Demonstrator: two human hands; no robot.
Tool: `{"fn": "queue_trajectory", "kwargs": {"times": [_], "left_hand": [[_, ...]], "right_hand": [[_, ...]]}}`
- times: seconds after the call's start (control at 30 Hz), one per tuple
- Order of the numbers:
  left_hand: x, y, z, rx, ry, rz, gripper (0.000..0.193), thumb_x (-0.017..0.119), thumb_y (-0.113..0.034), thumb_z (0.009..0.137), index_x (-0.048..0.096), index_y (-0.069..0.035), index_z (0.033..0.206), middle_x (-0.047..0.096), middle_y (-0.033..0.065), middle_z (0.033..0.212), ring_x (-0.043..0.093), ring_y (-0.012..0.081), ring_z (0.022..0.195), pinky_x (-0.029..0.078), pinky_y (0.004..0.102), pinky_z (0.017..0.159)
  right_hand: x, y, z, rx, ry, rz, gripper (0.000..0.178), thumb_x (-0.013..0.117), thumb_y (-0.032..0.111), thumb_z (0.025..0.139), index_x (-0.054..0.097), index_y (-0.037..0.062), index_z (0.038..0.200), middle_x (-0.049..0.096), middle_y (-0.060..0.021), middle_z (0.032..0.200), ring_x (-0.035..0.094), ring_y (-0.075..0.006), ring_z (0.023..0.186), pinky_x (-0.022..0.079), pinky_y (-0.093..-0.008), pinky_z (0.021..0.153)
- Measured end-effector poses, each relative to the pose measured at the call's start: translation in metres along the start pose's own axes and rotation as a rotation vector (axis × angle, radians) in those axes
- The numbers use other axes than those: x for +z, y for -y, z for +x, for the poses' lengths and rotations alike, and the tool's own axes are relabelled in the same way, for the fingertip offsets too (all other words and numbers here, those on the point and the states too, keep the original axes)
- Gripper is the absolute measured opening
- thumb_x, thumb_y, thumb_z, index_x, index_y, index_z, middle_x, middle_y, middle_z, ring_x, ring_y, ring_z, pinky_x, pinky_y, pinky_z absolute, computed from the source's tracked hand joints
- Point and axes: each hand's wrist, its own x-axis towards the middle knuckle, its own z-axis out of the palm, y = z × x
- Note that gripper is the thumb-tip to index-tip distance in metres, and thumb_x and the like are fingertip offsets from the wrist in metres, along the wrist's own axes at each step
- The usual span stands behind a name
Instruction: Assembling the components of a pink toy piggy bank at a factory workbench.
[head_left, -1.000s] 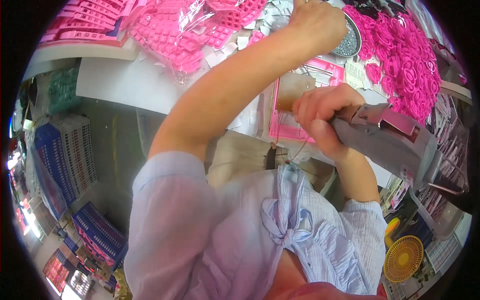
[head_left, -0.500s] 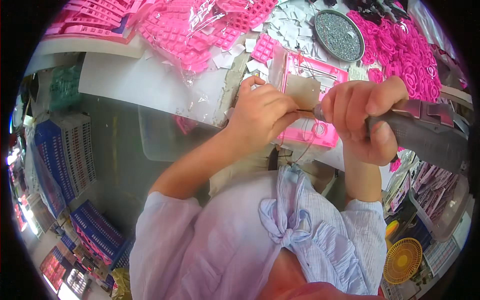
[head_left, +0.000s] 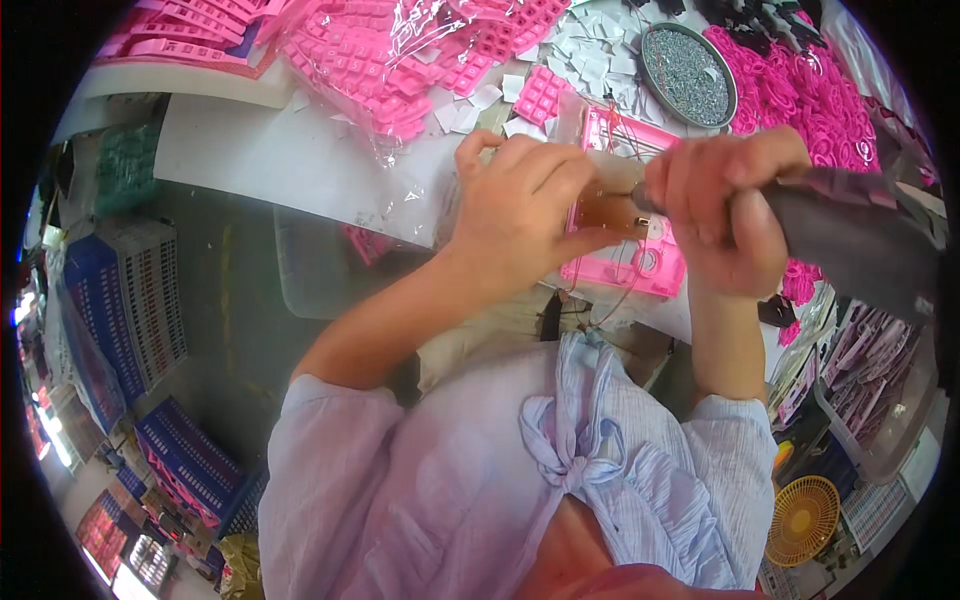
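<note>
A pink plastic case point(head_left: 675, 268) with thin wires lies on the table in front of me, a brown board point(head_left: 610, 208) set in its middle. My left hand point(head_left: 525, 205) is curled over the case's left side, its thumb stretched across the board towards a small metal piece point(head_left: 643, 222); some fingertips are hidden. My right hand point(head_left: 722, 215) is wrapped round a dark grey electric screwdriver point(head_left: 850, 235), blurred by motion. The driver's nose points left, over the case near my left fingers. I cannot make out the bit or any screw.
Behind the case stands a round tray of small screws point(head_left: 688, 75). White paper pieces point(head_left: 590, 50), pink keypads point(head_left: 543, 95) and a heap of pink rings point(head_left: 800, 110) surround it. Blue crates point(head_left: 95, 310) stand at the left; a yellow basket point(head_left: 803, 520) lies at lower right.
My left thumb has slid right across the board from the driver's tip, and the fingers have opened from a pinch. The screwdriver has shifted slightly, its thin bit no longer visible.
</note>
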Motion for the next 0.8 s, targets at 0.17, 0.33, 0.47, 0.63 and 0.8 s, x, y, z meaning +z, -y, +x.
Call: {"fn": "queue_trajectory", "kwargs": {"times": [0.17,0.33,0.47,0.63,0.8], "left_hand": [[-0.013,-0.011,-0.030,0.147,0.375,0.037,0.044,0.084,-0.039,0.070,0.066,-0.018,0.104,0.059,0.0027,0.120,0.056,0.0224,0.107,0.032,0.0490,0.096],[-0.006,-0.009,-0.039,0.137,0.339,-0.003,0.041,0.083,-0.037,0.069,0.064,-0.017,0.100,0.058,0.0022,0.122,0.054,0.0223,0.111,0.033,0.0501,0.098],[-0.011,-0.010,-0.036,0.117,0.264,-0.064,0.039,0.084,-0.032,0.069,0.064,-0.017,0.098,0.059,0.0022,0.116,0.055,0.0216,0.104,0.034,0.0490,0.096],[0.008,-0.028,-0.024,0.138,0.256,-0.042,0.026,0.079,-0.026,0.074,0.066,-0.016,0.094,0.058,0.0011,0.103,0.056,0.0214,0.097,0.036,0.0478,0.091],[0.027,-0.031,-0.020,0.243,0.337,-0.074,0.014,0.071,-0.015,0.074,0.060,-0.010,0.080,0.058,0.0031,0.074,0.058,0.0251,0.076,0.047,0.0423,0.074]], "right_hand": [[-0.011,-0.023,0.006,0.035,-0.039,-0.109,0.009,0.056,0.009,0.096,0.048,0.0054,0.099,0.046,-0.0021,0.061,0.041,-0.0120,0.051,0.039,-0.0321,0.053],[-0.015,-0.031,0.006,0.064,0.025,-0.352,0.013,0.059,0.005,0.094,0.047,0.0052,0.092,0.047,-0.0041,0.059,0.042,-0.0125,0.050,0.037,-0.0311,0.050],[-0.009,-0.032,0.000,0.112,0.015,-0.439,0.014,0.063,0.004,0.092,0.048,0.0046,0.091,0.050,-0.0055,0.060,0.044,-0.0120,0.051,0.038,-0.0303,0.050],[-0.027,-0.034,0.019,0.143,-0.005,-0.196,0.011,0.061,0.006,0.093,0.051,0.0031,0.090,0.047,-0.0028,0.060,0.041,-0.0117,0.052,0.038,-0.0321,0.052],[-0.057,-0.001,0.012,0.140,-0.236,-0.297,0.029,0.059,0.006,0.092,0.046,-0.0027,0.117,0.052,-0.0081,0.083,0.048,-0.0186,0.074,0.045,-0.0371,0.074]]}}
